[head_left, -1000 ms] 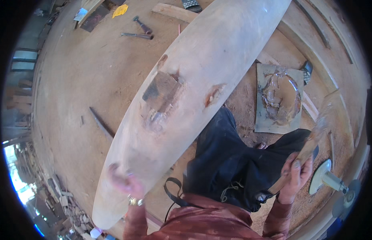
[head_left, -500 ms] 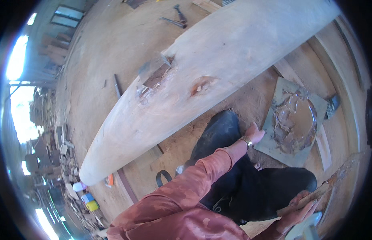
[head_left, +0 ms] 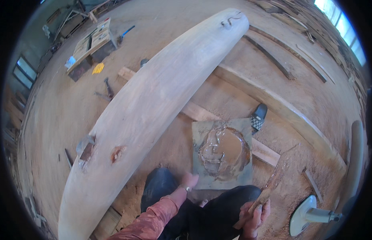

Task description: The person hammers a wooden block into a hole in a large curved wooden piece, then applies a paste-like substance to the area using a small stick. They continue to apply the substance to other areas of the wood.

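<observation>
In my right hand [head_left: 254, 218] is a flat wooden stick [head_left: 264, 196], its far end coated with glossy brown paste. My left hand [head_left: 189, 181], with a watch at the wrist, is closed at the near left edge of a square greyish board [head_left: 200, 185]. A wide pool of wet brown paste [head_left: 230, 148] covers the board's middle. Beyond my left knee lies a long, pale, smooth wooden piece [head_left: 154, 96] with a rounded far end. It has a reddish-brown hollow [head_left: 117, 153] and a notch [head_left: 86, 152] at its left edge with a thin plate standing in it.
A slipper [head_left: 258, 118] lies by the board's far right corner. Long timbers [head_left: 280, 102] cross the dusty floor on the right. A pale round-based object [head_left: 304, 216] is near my right hand. A low wooden bench [head_left: 92, 46] and hand tools [head_left: 108, 89] are at the far left.
The view has swung right, so the wooden piece and board appear farther left. The right hand with the pasted stick has come closer to the board; the left hand stays at the board's edge.
</observation>
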The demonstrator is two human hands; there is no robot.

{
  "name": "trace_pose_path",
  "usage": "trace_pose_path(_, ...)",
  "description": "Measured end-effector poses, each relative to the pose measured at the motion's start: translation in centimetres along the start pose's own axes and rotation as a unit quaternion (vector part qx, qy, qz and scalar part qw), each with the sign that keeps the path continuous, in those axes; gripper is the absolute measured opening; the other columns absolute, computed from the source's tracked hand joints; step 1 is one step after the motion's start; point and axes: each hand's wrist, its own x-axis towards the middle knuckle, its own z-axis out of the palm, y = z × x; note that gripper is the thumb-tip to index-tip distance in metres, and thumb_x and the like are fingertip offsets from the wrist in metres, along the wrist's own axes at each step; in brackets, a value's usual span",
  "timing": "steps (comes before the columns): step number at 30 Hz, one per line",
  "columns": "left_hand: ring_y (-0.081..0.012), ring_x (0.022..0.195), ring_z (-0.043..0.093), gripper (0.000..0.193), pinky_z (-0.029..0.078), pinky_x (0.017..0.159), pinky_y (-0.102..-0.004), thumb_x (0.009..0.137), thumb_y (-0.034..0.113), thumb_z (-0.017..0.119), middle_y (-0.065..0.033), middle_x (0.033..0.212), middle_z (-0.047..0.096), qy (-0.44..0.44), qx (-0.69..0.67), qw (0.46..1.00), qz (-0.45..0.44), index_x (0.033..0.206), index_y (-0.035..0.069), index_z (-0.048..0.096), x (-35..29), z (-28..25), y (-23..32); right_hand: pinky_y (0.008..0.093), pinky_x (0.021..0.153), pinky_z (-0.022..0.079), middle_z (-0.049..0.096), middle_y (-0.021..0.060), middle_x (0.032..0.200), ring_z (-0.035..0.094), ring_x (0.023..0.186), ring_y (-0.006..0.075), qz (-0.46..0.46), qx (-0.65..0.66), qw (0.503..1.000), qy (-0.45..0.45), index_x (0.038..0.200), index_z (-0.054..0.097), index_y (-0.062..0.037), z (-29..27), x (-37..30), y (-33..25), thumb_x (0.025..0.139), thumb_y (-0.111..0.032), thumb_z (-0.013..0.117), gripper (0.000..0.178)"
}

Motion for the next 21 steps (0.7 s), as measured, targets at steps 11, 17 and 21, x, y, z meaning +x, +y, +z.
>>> trace_pose_path(11,-0.0374,0.088,0.073,0.026,0.054,0.076,-0.0474,0.078,0.021,0.069,-0.0253,0.084,0.072,0.137,-0.081,0.985,0.059,0.081,-0.005,0.069,-1.4,0.6,1.8,0.0300,0.048,0.046,0.067,0.0156,0.082,0.057,0.056,0.0158,0.034,0.101,0.992,-0.070,0.123,0.051,0.0024,0.0,-0.8,-1.2,0.104,-0.016,0.053,0.026)
trace_pose_path(17,-0.0192,0.063,0.059,0.020,0.042,0.057,-0.0413,0.073,0.015,0.067,-0.0065,0.066,0.059,0.133,-0.106,0.984,0.056,0.070,-0.004,0.063,1.3,2.1,-0.3,0.0318,0.048,0.052,0.068,0.0184,0.073,0.060,0.050,0.0197,0.026,0.163,0.986,-0.039,0.146,0.043,0.0025,-2.0,-1.2,-0.1,0.101,-0.031,0.059,0.058)
trace_pose_path(21,-0.0218,0.067,0.059,0.019,0.042,0.060,-0.0404,0.070,0.013,0.067,-0.0052,0.079,0.064,0.073,-0.198,0.975,-0.073,0.087,0.006,0.067,2.5,1.5,-0.6,0.0343,0.050,0.053,0.069,0.0233,0.078,0.061,0.051,0.0223,0.068,0.242,0.968,-0.028,0.146,0.043,0.0033,-3.5,-1.3,0.1,0.100,-0.029,0.062,0.060)
